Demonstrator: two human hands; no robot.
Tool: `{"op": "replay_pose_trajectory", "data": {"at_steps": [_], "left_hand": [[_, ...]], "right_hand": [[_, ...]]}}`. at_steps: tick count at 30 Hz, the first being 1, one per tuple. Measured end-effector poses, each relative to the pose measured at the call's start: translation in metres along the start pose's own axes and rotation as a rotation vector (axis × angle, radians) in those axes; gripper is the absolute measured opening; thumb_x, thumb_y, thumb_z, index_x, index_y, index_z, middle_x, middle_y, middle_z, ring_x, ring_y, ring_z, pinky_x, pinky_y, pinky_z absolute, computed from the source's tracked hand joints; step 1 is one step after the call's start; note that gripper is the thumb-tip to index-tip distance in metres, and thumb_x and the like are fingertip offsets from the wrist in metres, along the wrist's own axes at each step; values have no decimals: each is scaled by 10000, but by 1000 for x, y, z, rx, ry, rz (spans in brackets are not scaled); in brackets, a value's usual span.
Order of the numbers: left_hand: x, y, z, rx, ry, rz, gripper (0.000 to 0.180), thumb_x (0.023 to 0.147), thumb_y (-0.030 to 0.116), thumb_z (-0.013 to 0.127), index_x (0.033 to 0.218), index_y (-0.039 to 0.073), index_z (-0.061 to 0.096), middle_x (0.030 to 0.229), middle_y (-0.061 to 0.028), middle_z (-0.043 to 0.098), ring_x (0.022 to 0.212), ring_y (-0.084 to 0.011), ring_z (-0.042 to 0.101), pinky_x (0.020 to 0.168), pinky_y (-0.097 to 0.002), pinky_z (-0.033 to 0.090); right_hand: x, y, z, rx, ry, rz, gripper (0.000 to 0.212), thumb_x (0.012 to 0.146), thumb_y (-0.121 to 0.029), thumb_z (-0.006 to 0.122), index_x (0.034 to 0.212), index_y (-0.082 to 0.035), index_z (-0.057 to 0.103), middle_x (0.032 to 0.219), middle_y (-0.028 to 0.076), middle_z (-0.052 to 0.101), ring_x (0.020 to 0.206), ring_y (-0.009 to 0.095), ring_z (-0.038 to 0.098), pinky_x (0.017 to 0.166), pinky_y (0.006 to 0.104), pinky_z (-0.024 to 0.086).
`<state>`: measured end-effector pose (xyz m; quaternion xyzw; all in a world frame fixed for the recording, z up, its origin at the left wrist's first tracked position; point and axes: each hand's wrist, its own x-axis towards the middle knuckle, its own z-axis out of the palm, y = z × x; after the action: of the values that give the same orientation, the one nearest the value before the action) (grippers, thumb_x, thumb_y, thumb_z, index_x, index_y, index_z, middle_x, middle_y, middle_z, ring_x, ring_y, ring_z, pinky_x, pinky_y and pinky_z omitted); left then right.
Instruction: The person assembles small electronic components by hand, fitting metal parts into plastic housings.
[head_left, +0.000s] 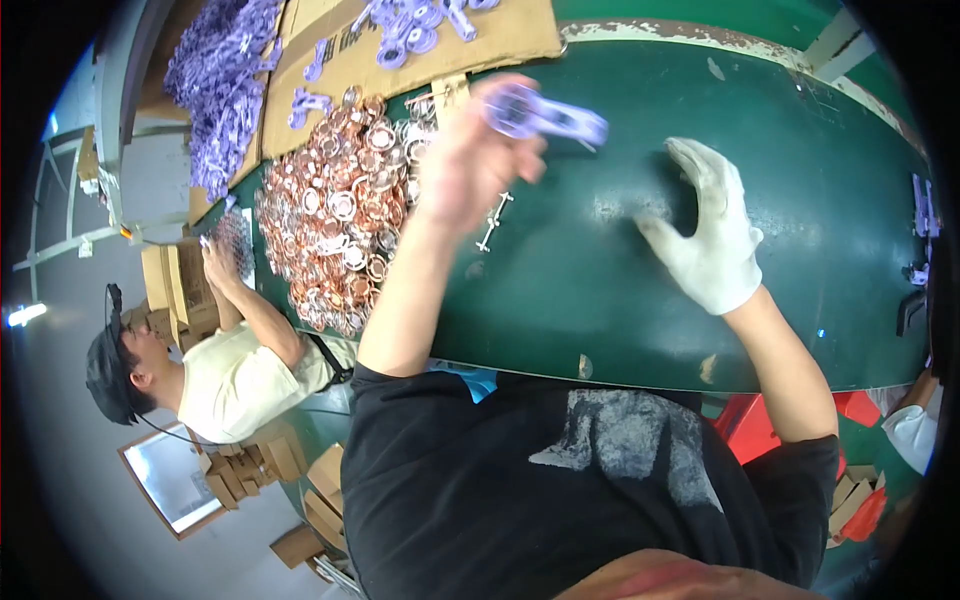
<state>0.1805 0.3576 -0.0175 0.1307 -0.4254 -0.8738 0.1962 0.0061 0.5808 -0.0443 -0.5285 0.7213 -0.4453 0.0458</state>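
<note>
My left hand (pixel 462 165), bare and somewhat blurred, is raised above the green table. Its fingers are closed on a purple plastic part (pixel 572 122) that has a round ring at one end and a short handle pointing right. My right hand (pixel 715 235) wears a white glove. Thumb and fingers are spread apart over the tabletop, with nothing between them. Just left of my left forearm lies a big pile of copper-coloured and silver rings (pixel 335 215). Beneath my left hand, a small silvery piece (pixel 495 222) rests on the table.
A large heap of purple parts (pixel 215 100) fills the far left. More of them lie on a cardboard sheet (pixel 515 35) at the back. Several purple pieces (pixel 920 205) sit at the right edge. At the left, a co-worker in a cap (pixel 240 385) handles something at the table.
</note>
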Motion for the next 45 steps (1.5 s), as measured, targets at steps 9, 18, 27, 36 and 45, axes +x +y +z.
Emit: {"op": "replay_pose_trajectory", "data": {"at_steps": [9, 18, 27, 36, 45], "left_hand": [[-73, -39, 48, 1103, 246, 146, 418, 907, 47, 700, 1305, 56, 573, 1172, -82, 618, 787, -119, 630, 706, -254, 526], [-122, -12, -20, 1910, 771, 39, 440, 802, 253, 834, 1170, 86, 662, 1116, -106, 631, 945, -305, 669, 751, -423, 552], [-83, -20, 34, 1480, 102, 498, 551, 726, 32, 843, 1249, 28, 667, 1155, -92, 613, 843, -160, 637, 690, -293, 550], [-44, -58, 52, 1439, -154, 413, 520, 709, 134, 886, 1194, 79, 707, 1241, -86, 712, 1050, -265, 712, 833, -312, 589], [-42, -70, 48, 1270, -132, 444, 502, 731, 82, 873, 1205, 35, 713, 1201, -108, 738, 956, -223, 742, 763, -288, 612]], "right_hand": [[-16, -8, 7, -103, -230, -9, 374, 802, -206, 808, 1137, -89, 687, 811, 124, 727, 689, 314, 714, 638, 402, 569], [-16, -13, 6, -137, -232, 47, 348, 816, -241, 814, 1112, -94, 707, 805, 128, 728, 708, 309, 722, 644, 390, 564], [-12, -22, -6, -280, -371, 93, 296, 830, -247, 737, 1101, -128, 723, 816, 136, 728, 757, 333, 720, 692, 426, 578], [-11, -21, -8, -315, -463, 51, 213, 811, -185, 662, 1003, -106, 709, 746, 146, 701, 711, 351, 704, 644, 460, 566], [-12, -23, -12, -221, -471, 167, 208, 828, -199, 657, 1002, -95, 702, 768, 186, 696, 721, 378, 694, 642, 463, 562]]}}
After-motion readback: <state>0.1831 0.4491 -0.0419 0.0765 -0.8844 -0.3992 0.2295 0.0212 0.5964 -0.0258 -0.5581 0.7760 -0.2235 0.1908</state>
